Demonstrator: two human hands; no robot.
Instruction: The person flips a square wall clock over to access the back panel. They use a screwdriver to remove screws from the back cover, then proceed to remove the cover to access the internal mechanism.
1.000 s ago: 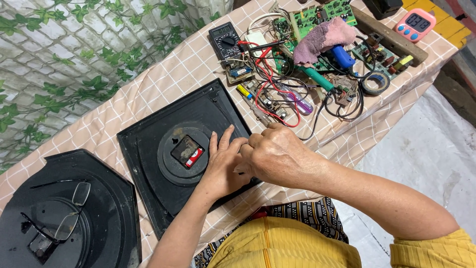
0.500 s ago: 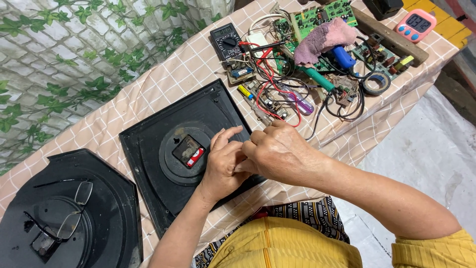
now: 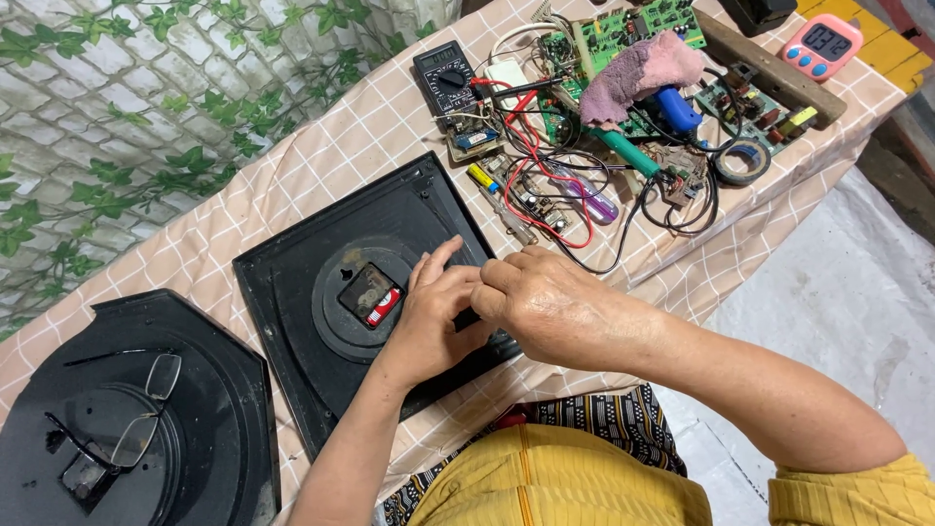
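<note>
My left hand (image 3: 433, 312) lay flat on the black clock back (image 3: 292, 282) on the worktop (image 3: 321, 146), fingers spread beside its movement (image 3: 370, 294). My right hand (image 3: 550, 312) met it, fingertips pinched; on what, I couldn't tell. Steady pressure and small, careful moves seemed wise.

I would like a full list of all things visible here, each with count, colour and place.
square clock back: 1, black, table centre, under both hands
clock movement: 1, black with red battery, in its round recess
octagonal clock back: 1, black, lower left
eyeglasses: 1, dark frame, on it
multimeter: 1, black, top centre
circuit boards: several, green, top right
cloth: 1, pink, on boards
timer: 1, pink, top right
tape roll: 1, dark, right
tablecloth: 1, beige checked
left hand: on square clock back
right hand: touching left fingers
</note>
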